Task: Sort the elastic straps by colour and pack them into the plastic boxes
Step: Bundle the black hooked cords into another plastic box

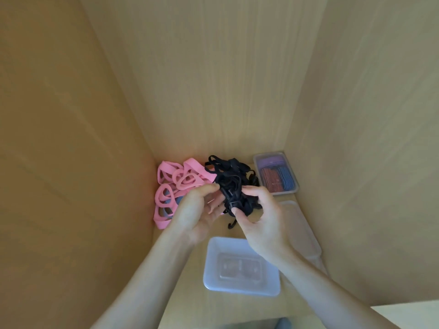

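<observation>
Pinching tangled black elastic straps [234,184] between left hand [202,210] and right hand [259,224], close together. Best: tuck trailing loops first — then lower into empty translucent plastic box [215,262].

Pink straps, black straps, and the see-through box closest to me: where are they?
pink straps [195,169]: head view, a band near the pile's top.
black straps [231,173]: head view, top of the tangle.
see-through box [211,262]: head view, its left wall.

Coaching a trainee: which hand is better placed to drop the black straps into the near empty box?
Likely the right hand: it grips most of the black straps, and the empty box lies just below its wrist.
</observation>
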`<state>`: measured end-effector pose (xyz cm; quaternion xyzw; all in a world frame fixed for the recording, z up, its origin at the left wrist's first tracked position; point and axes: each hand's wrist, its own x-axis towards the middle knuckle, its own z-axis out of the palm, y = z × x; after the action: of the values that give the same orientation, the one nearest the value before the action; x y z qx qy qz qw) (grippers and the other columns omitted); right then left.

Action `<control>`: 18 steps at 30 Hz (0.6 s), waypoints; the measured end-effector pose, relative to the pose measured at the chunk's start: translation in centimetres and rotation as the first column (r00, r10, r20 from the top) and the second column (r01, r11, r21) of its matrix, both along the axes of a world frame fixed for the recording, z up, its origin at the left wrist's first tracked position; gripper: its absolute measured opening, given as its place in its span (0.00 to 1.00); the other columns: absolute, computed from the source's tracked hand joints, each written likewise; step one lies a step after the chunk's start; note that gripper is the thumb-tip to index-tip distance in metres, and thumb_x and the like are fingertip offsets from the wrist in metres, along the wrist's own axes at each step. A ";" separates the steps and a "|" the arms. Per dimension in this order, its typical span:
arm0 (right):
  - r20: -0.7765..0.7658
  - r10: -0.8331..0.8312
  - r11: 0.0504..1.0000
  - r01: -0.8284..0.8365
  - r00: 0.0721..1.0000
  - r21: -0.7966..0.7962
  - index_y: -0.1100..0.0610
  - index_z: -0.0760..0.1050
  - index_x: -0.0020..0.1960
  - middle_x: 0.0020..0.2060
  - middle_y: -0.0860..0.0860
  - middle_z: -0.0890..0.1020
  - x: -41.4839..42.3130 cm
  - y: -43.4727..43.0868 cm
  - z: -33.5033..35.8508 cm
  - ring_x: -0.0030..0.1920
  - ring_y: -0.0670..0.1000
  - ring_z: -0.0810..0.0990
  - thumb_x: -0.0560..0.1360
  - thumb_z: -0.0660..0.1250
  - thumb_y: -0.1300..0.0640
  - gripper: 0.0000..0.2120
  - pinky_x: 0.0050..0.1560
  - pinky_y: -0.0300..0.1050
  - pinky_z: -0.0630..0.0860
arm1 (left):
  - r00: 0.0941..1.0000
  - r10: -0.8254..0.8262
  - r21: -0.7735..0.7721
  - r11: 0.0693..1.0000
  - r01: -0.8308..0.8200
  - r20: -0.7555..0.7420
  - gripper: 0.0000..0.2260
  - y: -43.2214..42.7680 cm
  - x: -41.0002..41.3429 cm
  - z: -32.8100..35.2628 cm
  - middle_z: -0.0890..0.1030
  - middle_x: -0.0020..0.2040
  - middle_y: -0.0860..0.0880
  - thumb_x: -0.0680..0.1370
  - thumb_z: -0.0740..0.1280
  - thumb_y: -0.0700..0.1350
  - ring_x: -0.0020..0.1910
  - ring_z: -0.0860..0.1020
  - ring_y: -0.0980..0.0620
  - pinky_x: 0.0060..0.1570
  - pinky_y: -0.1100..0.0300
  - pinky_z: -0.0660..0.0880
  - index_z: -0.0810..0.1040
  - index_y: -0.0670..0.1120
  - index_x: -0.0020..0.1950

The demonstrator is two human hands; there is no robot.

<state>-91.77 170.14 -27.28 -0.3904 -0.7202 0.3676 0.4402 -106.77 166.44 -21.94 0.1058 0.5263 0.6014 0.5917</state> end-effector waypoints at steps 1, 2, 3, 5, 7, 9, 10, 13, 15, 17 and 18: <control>-0.059 -0.002 0.994 -0.004 0.998 -0.107 0.53 0.77 0.58 0.53 0.41 0.83 0.1 -0.2 -0.5 0.58 0.43 0.81 0.71 0.78 0.64 0.19 0.59 0.35 0.75 | 1.000 -0.027 0.009 1.000 0.027 -0.006 0.10 -0.6 -0.1 -0.1 0.83 0.51 0.44 0.79 0.65 0.39 0.42 0.77 0.51 0.57 0.53 0.79 0.82 0.40 0.58; -0.104 -0.008 0.980 -0.013 0.994 -0.200 0.51 0.77 0.57 0.51 0.40 0.84 0.3 -0.4 -0.9 0.57 0.43 0.82 0.71 0.78 0.64 0.20 0.57 0.32 0.75 | 0.999 -0.034 0.008 0.999 0.035 -0.019 0.10 -1.0 -0.2 -0.5 0.83 0.52 0.44 0.79 0.64 0.38 0.45 0.77 0.50 0.61 0.51 0.77 0.82 0.40 0.57; -0.139 -0.014 0.963 -0.024 0.990 -0.269 0.50 0.76 0.56 0.51 0.40 0.84 0.5 -0.8 -1.2 0.56 0.43 0.83 0.71 0.78 0.65 0.20 0.55 0.30 0.75 | 0.999 -0.033 0.003 0.999 0.034 -0.038 0.10 -1.4 -0.4 -1.1 0.84 0.52 0.44 0.78 0.63 0.37 0.47 0.79 0.49 0.63 0.50 0.76 0.83 0.40 0.55; -0.187 -0.024 0.924 -0.049 0.982 -0.378 0.50 0.76 0.55 0.51 0.40 0.84 1.1 -1.4 -2.0 0.55 0.43 0.84 0.70 0.78 0.66 0.20 0.54 0.30 0.75 | 0.999 0.012 -0.016 1.000 -0.013 -0.036 0.13 -2.4 -0.5 -1.9 0.85 0.52 0.43 0.77 0.60 0.34 0.50 0.82 0.47 0.63 0.50 0.77 0.81 0.39 0.56; -0.220 -0.046 0.874 -0.067 0.974 -0.481 0.52 0.77 0.55 0.51 0.41 0.85 1.6 -2.0 -2.4 0.53 0.45 0.85 0.71 0.77 0.67 0.19 0.53 0.35 0.78 | 0.998 0.059 -0.036 0.998 -0.059 -0.004 0.16 -3.3 -0.8 -3.5 0.83 0.56 0.39 0.76 0.56 0.31 0.53 0.82 0.44 0.63 0.49 0.76 0.78 0.37 0.59; -0.203 -0.075 0.833 -0.050 0.976 -0.551 0.54 0.77 0.54 0.49 0.45 0.86 2.1 -2.7 -2.9 0.51 0.47 0.85 0.70 0.77 0.68 0.17 0.51 0.39 0.80 | 0.996 0.046 -0.026 0.998 -0.048 -0.079 0.17 -4.6 -1.1 -4.9 0.82 0.60 0.37 0.74 0.56 0.31 0.57 0.81 0.43 0.62 0.50 0.76 0.77 0.37 0.58; -0.186 -0.081 0.819 -0.042 0.979 -0.572 0.55 0.77 0.53 0.48 0.47 0.86 2.3 -3.2 -3.0 0.50 0.48 0.86 0.71 0.77 0.68 0.17 0.50 0.39 0.80 | 0.982 -0.002 -0.025 1.000 -0.003 -0.190 0.17 -5.4 -1.2 -5.7 0.82 0.61 0.39 0.71 0.59 0.34 0.60 0.80 0.43 0.62 0.52 0.75 0.77 0.38 0.59; -0.142 -0.071 0.783 -0.033 0.987 -0.621 0.57 0.77 0.53 0.48 0.49 0.86 3.0 -4.6 -3.4 0.48 0.48 0.86 0.71 0.77 0.67 0.15 0.48 0.38 0.80 | 0.796 -0.278 -0.117 0.960 0.256 -0.537 0.29 -7.8 -1.0 -8.3 0.76 0.68 0.51 0.66 0.65 0.41 0.70 0.72 0.53 0.67 0.58 0.69 0.72 0.49 0.68; -0.107 -0.054 0.770 -0.027 0.993 -0.637 0.59 0.77 0.52 0.49 0.49 0.86 3.2 -5.4 -3.5 0.48 0.50 0.86 0.71 0.77 0.68 0.14 0.49 0.39 0.81 | 0.726 -0.422 -0.166 0.901 0.400 -0.542 0.36 -8.8 -0.8 -9.7 0.69 0.72 0.60 0.67 0.71 0.45 0.75 0.64 0.59 0.73 0.59 0.62 0.65 0.56 0.74; -0.074 -0.044 0.762 -0.014 0.996 -0.647 0.61 0.76 0.52 0.49 0.51 0.85 3.3 -6.0 -3.7 0.48 0.52 0.85 0.71 0.76 0.69 0.14 0.49 0.39 0.81 | 0.726 -0.483 -0.179 0.870 0.459 -0.489 0.45 -9.5 -0.7 -11.0 0.65 0.74 0.60 0.66 0.77 0.45 0.77 0.60 0.59 0.72 0.63 0.62 0.58 0.59 0.78; -0.062 -0.042 0.756 -0.009 0.997 -0.655 0.63 0.76 0.52 0.50 0.52 0.85 3.4 -6.2 -3.8 0.49 0.53 0.85 0.71 0.76 0.70 0.14 0.48 0.39 0.81 | 0.721 -0.507 -0.192 0.857 0.478 -0.473 0.50 -9.6 -0.7 -11.4 0.64 0.75 0.58 0.66 0.80 0.44 0.77 0.60 0.58 0.68 0.68 0.65 0.54 0.60 0.79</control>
<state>-88.34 163.93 -31.09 -0.5122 -0.5265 0.6060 0.3052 -107.50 156.80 -33.33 0.3795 0.6322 0.3578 0.5730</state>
